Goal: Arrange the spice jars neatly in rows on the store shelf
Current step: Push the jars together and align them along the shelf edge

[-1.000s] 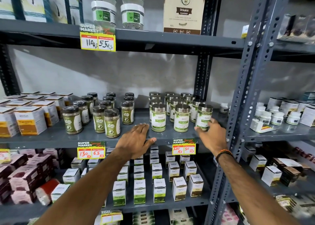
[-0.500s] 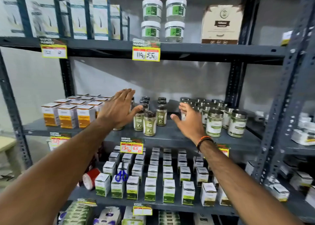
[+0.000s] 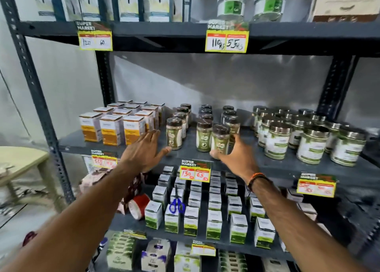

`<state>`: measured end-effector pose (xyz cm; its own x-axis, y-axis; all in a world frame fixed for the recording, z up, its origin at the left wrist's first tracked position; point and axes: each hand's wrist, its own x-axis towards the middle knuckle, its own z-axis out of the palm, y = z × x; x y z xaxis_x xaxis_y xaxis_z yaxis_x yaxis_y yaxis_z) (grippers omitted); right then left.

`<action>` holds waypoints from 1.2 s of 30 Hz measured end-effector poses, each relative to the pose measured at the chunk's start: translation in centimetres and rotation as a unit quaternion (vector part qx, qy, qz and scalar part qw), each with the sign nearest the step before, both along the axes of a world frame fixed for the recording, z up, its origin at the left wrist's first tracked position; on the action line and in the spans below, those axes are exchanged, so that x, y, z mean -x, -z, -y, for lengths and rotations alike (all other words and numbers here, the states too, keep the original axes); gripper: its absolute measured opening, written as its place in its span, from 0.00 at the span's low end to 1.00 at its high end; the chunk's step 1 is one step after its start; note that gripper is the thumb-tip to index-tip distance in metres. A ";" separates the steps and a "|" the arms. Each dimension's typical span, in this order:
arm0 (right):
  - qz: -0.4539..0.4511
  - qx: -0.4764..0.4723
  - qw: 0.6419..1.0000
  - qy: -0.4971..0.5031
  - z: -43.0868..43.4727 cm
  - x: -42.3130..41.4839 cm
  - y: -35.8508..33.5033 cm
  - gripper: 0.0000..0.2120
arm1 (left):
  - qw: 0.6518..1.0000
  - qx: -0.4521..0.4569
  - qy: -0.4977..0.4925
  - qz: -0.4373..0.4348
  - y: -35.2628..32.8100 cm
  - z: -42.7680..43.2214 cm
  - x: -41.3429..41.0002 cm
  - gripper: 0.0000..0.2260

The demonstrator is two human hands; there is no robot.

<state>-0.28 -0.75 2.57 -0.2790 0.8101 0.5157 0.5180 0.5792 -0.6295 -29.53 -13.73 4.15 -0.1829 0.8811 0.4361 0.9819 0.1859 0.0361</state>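
print on the jar labels (image 3: 313,151) too blurred to read, top-shelf tubs (image 3: 232,2) cut by upper edge, right hand (image 3: 236,156) covering the front jar's (image 3: 220,140) base

A pale grey wall (image 3: 216,82) runs behind dark perforated-steel shelving (image 3: 30,82). At the left stands a pale green table (image 3: 22,160) on a light floor (image 3: 35,220).

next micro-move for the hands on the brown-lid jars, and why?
Probably the right hand nudges the front-right brown-lid jar back, level with its neighbour jar. It sits forward of the front row, and the hand is already cupped around it. The left hand is open, holding nothing.
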 end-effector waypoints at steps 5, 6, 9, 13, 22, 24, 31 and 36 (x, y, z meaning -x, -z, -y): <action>0.002 0.006 1.000 0.008 -0.7 0.5 1.1 0.28 | 0.999 0.039 0.011 0.029 3.1 -1.9 1.4 0.48; 0.004 0.005 1.000 0.008 -0.8 0.5 1.1 0.27 | 0.999 0.045 0.012 0.029 3.4 -2.2 1.6 0.49; 0.000 0.006 1.000 0.005 -1.2 0.3 0.9 0.26 | 0.999 0.050 0.012 0.019 3.9 -2.7 1.9 0.49; 0.011 0.017 0.999 0.029 -1.9 -1.0 0.4 0.24 | 0.999 0.049 0.013 0.012 4.2 -2.8 2.0 0.47; 0.048 0.043 0.996 0.069 -3.7 -2.9 0.1 0.27 | 1.000 0.025 0.015 -0.009 4.9 -3.2 2.3 0.43; 0.052 0.035 0.995 0.084 -3.6 -2.7 0.4 0.25 | 1.000 0.023 0.013 -0.011 5.1 -3.2 2.4 0.42; 0.064 0.069 0.992 0.089 -4.1 -1.9 -0.1 0.21 | 1.000 0.023 0.009 -0.014 5.0 -3.2 2.2 0.43; 0.063 0.074 0.990 0.099 -4.2 -1.7 -0.1 0.20 | 1.000 0.023 0.011 -0.010 4.9 -3.0 2.0 0.44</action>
